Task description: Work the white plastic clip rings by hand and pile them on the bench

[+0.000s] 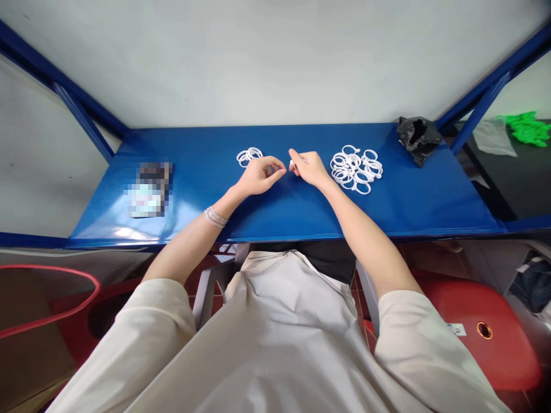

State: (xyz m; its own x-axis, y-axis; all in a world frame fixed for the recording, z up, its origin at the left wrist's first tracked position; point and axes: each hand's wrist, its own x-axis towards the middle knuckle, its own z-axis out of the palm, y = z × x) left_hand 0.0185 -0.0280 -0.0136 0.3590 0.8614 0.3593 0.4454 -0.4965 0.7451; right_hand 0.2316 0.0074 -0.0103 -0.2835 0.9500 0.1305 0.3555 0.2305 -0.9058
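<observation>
My left hand point(258, 175) and my right hand point(307, 167) rest close together on the blue shelf point(279, 206). Both have curled, pinching fingers. My right hand pinches a small white piece at its fingertips. What my left hand pinches is too small to make out. A small pile of white plastic rings point(248, 155) lies just behind my left hand. A larger heap of white rings point(356, 167) lies right of my right hand. Silver bangles point(214, 217) circle my left wrist.
A crumpled black bag point(416, 137) sits at the shelf's back right corner. A blurred flat object point(150, 188) lies at the left. Blue frame posts point(482, 103) slant up on both sides. A red plastic stool point(482, 327) stands lower right; green items point(527, 127) lie far right.
</observation>
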